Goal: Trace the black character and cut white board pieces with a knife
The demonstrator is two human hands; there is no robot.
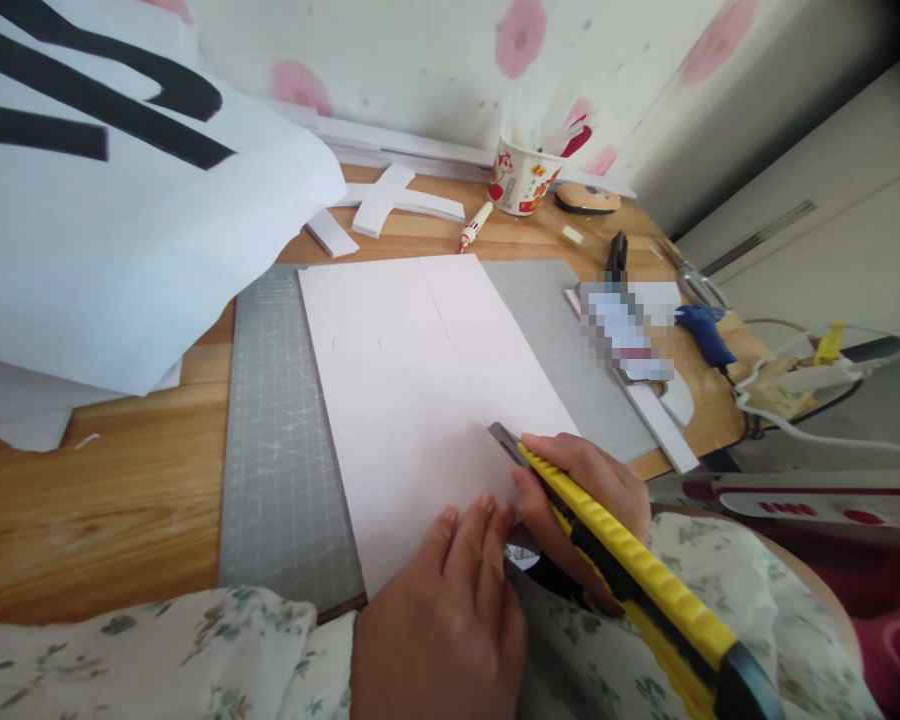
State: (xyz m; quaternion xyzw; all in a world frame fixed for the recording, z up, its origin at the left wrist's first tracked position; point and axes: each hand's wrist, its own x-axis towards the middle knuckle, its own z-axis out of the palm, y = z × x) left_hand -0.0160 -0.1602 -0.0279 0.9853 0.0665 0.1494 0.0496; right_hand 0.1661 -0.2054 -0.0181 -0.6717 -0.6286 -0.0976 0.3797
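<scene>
We see a white sheet (420,390) lying flat on a grey cutting mat (281,440) in the middle of the frame, its long axis running from the lower centre up toward the top, tilted a little to the left. A faint line runs up the sheet along that same axis.

At the sheet's lower right edge, the right hand (577,490) is closed around a yellow utility knife (622,560). Our view shows the grip wrapped tight on the handle, with the blade tip touching the sheet's surface near its right border. The knife's long axis slants from the lower right of the frame up toward the centre, so the sheet lies ahead of the blade and to its left.

The left hand (442,620) rests just beside it, lower centre, fingers flat and spread on the sheet's near edge, holding nothing. Both hands meet at that near corner; the right is the one at the cut.

Farther out, on the wooden counter (97,500), a large paper with black strokes (120,180) fills the upper left. Toward the top we see white offcuts (390,200), a marker (474,226) and a paper cup (521,175). A blue glue gun (705,335) sits at the right.
</scene>
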